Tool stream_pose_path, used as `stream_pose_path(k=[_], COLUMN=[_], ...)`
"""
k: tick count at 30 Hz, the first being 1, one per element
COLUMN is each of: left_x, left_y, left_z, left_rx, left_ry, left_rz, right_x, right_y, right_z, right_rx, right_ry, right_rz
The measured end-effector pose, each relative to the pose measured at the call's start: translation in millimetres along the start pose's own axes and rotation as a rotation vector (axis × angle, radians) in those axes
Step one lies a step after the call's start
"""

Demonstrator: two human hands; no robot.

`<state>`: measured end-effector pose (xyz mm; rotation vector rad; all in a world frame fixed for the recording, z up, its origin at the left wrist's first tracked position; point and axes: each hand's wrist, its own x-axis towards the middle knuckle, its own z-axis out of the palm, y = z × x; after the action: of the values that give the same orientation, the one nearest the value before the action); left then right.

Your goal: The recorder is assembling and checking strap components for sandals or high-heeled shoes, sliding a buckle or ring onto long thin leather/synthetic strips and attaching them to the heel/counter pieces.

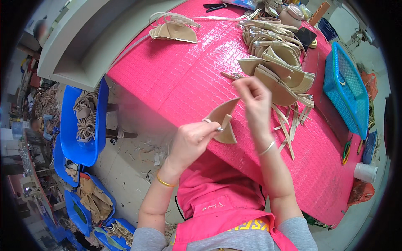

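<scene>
My left hand [190, 140] pinches a beige curved leather shoe piece [225, 112] near the table's front edge. A narrow strap with a small metal buckle [220, 129] shows at its fingertips. To the right and a little farther off, my right hand [254, 94] is raised with thumb and fingers pressed together. It is slightly blurred, and what it pinches, if anything, cannot be made out. Just beyond it lies a stack of similar beige shoe pieces [276, 85] with buckles, their thin straps [289, 136] trailing toward me.
A pink-covered table [176, 79] spreads ahead. More strapped pieces [176, 32] lie far left beside a pale shelf unit [100, 54]. A turquoise basket [331, 77], scissors [346, 152] and a white cup [365, 172] sit at right. Blue bins [77, 144] stand at lower left.
</scene>
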<state>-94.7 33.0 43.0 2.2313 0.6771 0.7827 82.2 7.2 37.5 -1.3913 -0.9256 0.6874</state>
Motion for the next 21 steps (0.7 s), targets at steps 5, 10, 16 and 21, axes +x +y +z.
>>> stream_pose_path(k=[5,10,16,21], left_x=[17.4,61.9,105.7,91.5], left_y=[-16.4,-13.1,-118.9,-105.4], left_z=[-13.1,-30.2,14.5,6.2], left_rx=[-0.038,0.332,0.645,0.556], left_ry=[-0.001,0.537,0.061,0.296], left_rz=[0.01,0.09,-0.281,-0.058], right_x=[-7.0,67.9,147.7,29.4], right_y=[13.8,16.6,39.7,-16.0], right_z=[4.2,36.7,109.2,12.3], right_rx=[-0.442,-0.06,-0.765,-0.846], right_ry=[-0.429,-0.219,0.067,-0.164], right_rz=[-0.204,0.118,-0.129,-0.378])
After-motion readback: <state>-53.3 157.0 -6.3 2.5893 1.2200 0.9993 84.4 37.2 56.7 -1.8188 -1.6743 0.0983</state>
